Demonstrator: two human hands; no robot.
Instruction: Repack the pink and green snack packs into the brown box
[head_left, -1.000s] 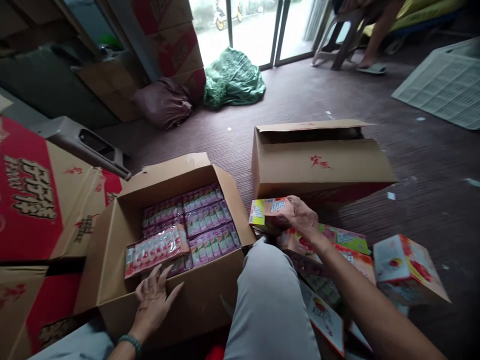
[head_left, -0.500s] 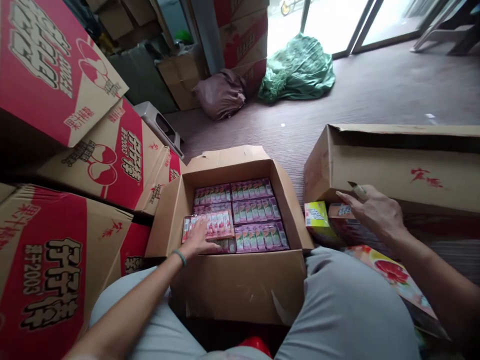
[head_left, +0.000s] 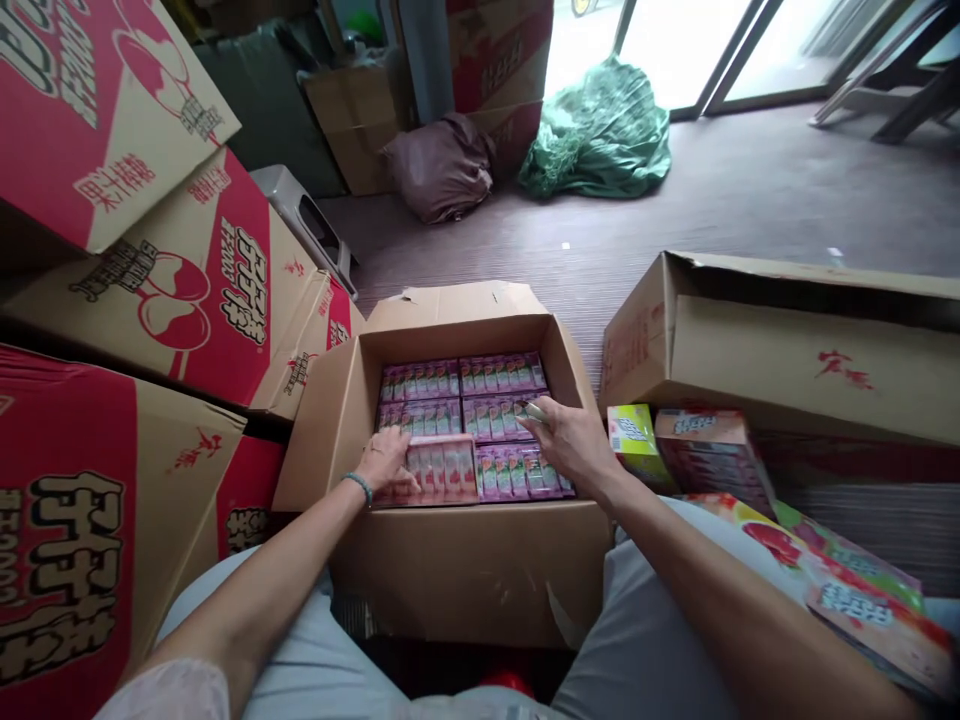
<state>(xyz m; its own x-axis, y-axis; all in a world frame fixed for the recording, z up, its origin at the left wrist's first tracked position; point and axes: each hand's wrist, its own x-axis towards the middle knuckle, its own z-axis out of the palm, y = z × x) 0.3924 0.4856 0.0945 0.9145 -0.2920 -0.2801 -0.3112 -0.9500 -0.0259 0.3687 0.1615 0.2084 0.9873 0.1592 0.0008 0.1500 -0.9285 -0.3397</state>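
An open cardboard box [head_left: 480,560] stands between my knees, filled with purple packs [head_left: 499,375] of small wrapped pieces in rows. At its near left corner, on top, lies a clear-wrapped pink pack [head_left: 446,470]. My left hand [head_left: 386,465], with a teal bracelet at the wrist, grips the left end of this pack, thumb across its top. Over the right-hand purple packs is my right hand [head_left: 570,435], its fingers closed on a small knife [head_left: 534,410] whose dark tip points left. Part of the knife is hidden in the fingers.
Red-and-tan cartons [head_left: 202,290] are stacked on my left. To the right lies another cardboard box [head_left: 750,350], with a yellow box [head_left: 634,435], a pink-brown pack [head_left: 709,455] and flat colourful boxes [head_left: 847,600] nearby. Beyond are a grey stool [head_left: 307,220] and a green sack [head_left: 600,130].
My right hand has moved left with the knife, from beside the right-hand box to over the open box. The pink pack sits slightly lower and nearer, and my left hand has closed on its end.
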